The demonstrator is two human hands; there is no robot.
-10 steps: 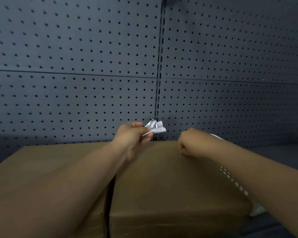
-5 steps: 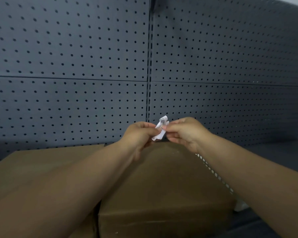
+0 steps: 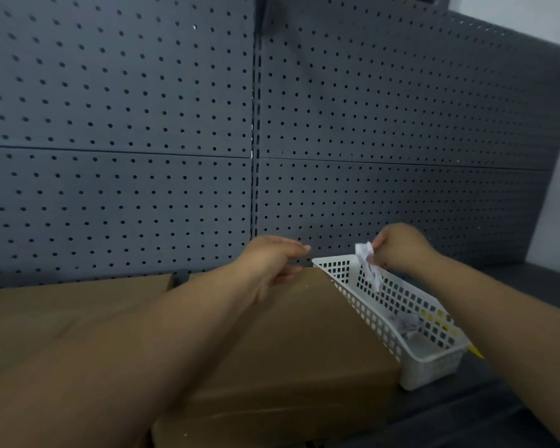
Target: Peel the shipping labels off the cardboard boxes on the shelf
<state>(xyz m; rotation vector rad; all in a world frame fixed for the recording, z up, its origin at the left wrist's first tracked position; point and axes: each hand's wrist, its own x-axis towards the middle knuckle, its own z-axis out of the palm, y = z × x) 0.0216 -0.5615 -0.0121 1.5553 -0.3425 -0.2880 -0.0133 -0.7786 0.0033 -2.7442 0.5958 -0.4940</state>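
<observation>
Transferred since half a second ago: the crumpled label [image 3: 367, 263] has passed from both hands to the right hand [image 3: 401, 250] alone and swung right, over the white basket [image 3: 434, 360]
Right hand pinches the label by its upper end between fingertips and thumb; the rest hangs down into the basket's far end, beyond the paper scraps [image 3: 408, 323] lying in it. Left hand [image 3: 272, 263] has let go: fingers loosely extended, holding nothing, at the far edge of the cardboard box [image 3: 288, 350] that stands just beside the basket. Handling, as a judgement: the label is near weightless, soft and already wadded, so a light pinch anywhere on it suffices; exposed adhesive may cling to the fingertips on release. No label shows on the visible box faces
</observation>
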